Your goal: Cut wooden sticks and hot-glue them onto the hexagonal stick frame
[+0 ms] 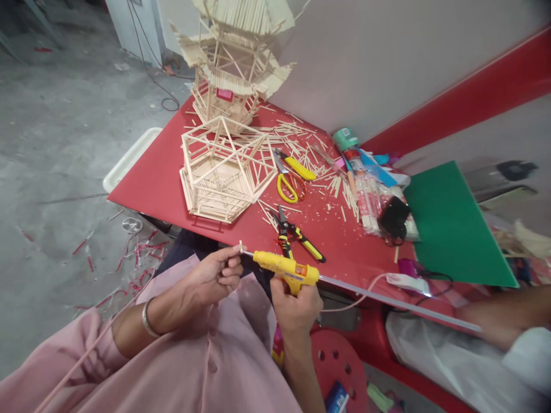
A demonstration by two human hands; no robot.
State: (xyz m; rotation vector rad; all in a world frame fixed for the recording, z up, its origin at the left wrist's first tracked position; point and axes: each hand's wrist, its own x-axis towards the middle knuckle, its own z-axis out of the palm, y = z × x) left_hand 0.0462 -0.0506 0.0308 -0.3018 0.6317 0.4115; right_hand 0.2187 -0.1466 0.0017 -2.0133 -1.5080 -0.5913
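Note:
My right hand (296,310) is wrapped round the grip of a yellow glue gun (284,268), whose nozzle points left. My left hand (215,276) pinches a short wooden stick piece (240,246) right at the nozzle tip. Both hands hover over my lap, just in front of the red table (159,178). On the table stands a hexagonal frame of wooden sticks (224,172), and behind it a tall stick tower (235,63).
Yellow scissors (289,178) and yellow-handled pliers (297,235) lie among several loose sticks. A bundle of sticks in plastic (370,201), a green sheet (451,223) and a glue tube (346,140) sit to the right. Another person's arm (499,321) reaches in at lower right.

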